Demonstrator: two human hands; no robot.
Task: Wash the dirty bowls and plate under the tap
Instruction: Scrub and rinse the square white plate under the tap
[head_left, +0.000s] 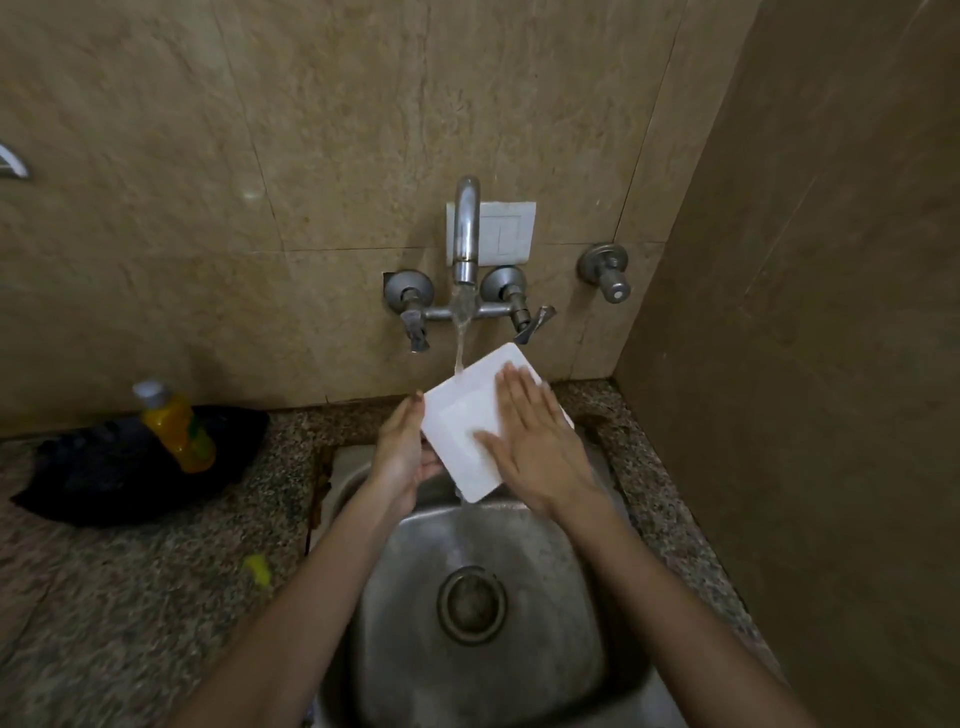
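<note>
steel sink (545, 649) fills the lower centre of the frame. above it, at centre, a white square plate (467, 410) tilts under water running from the tap (466, 228). left hand (400, 452) grips its left edge; right hand (535, 436) lies flat on its face, fingers straight.

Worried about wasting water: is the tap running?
On: a stream of water falls from the curved steel tap onto the white square plate.

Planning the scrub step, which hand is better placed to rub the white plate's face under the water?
Right. The right hand lies flat on the plate, fingers straight, while the left hand grips its left edge, likely steadying it under the tap.
</note>
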